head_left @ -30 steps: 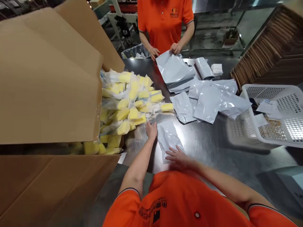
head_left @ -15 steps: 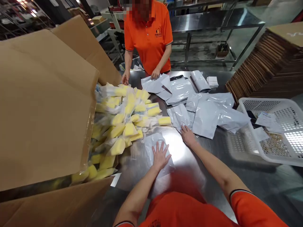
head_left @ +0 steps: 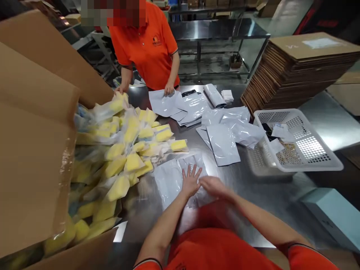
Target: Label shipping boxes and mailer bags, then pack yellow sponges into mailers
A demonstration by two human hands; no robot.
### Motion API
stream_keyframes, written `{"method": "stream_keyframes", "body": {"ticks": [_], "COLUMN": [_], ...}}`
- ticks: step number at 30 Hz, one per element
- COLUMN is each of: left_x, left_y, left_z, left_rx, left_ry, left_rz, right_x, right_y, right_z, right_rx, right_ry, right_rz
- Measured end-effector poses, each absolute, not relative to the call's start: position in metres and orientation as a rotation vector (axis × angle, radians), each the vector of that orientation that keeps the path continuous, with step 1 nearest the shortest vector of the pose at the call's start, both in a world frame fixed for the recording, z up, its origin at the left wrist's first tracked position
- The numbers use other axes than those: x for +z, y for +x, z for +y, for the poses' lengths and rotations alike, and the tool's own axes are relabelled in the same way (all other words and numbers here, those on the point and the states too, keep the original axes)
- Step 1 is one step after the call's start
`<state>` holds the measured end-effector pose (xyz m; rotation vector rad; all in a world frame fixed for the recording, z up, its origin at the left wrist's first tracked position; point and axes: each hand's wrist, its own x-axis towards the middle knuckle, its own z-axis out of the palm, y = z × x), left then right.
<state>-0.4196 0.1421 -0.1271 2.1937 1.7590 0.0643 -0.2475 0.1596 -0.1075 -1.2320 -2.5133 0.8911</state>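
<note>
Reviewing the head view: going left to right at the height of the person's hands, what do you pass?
Cardboard box flap, yellow sponges in clear wrappers, grey poly mailer, left hand, right hand, steel table, pale blue box.

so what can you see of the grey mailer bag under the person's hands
The pale grey plastic mailer bag lies flat on the stainless steel table, lightly creased, with a soft sheen. The person's left hand rests on it with fingers spread, and the right hand lies over its right part. Its upper left edge sits beside wrapped yellow sponges; whether they touch is hard to tell.
</note>
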Motion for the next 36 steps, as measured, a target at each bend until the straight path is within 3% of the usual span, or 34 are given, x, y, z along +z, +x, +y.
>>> {"method": "stream_keyframes", "body": {"ticks": [3,7,12,17,21,24,26,28,32,36], "left_x": [-0.121,-0.107,-0.118,-0.120,-0.122,-0.135,-0.143,-0.143,-0.126,-0.120], "left_y": [-0.420,-0.403,-0.415,-0.440,-0.416,-0.405,-0.407,-0.409,-0.386,-0.347], "left_z": [0.148,0.160,0.149,0.121,0.120,0.123,0.123,0.123,0.127,0.137], "left_rx": [0.072,0.129,0.010,0.035,0.073,0.048,0.027,0.007,-0.011,-0.091], "left_ry": [2.193,2.234,2.337,2.425,2.539,2.566,2.560,2.542,2.483,2.443], "left_rz": [1.801,1.832,1.635,1.800,1.828,1.782,1.768,1.772,1.781,1.493], "right_x": [-0.102,-0.107,-0.122,-0.129,-0.116,-0.094,-0.082,-0.078,-0.099,-0.124], "right_y": [-0.197,-0.153,-0.137,-0.171,-0.202,-0.168,-0.123,-0.079,-0.038,-0.039], "right_z": [0.256,0.320,0.265,0.175,0.198,0.285,0.350,0.399,0.415,0.342], "right_rx": [0.712,0.976,1.243,1.565,1.590,1.259,0.604,0.332,0.768,1.045], "right_ry": [-1.777,-2.091,-1.894,-1.628,-1.550,-1.625,-1.771,-1.946,-2.242,-2.193], "right_rz": [-1.857,-1.274,-1.395,-1.742,-1.824,-1.855,-1.909,-1.950,-2.033,-2.074]}}
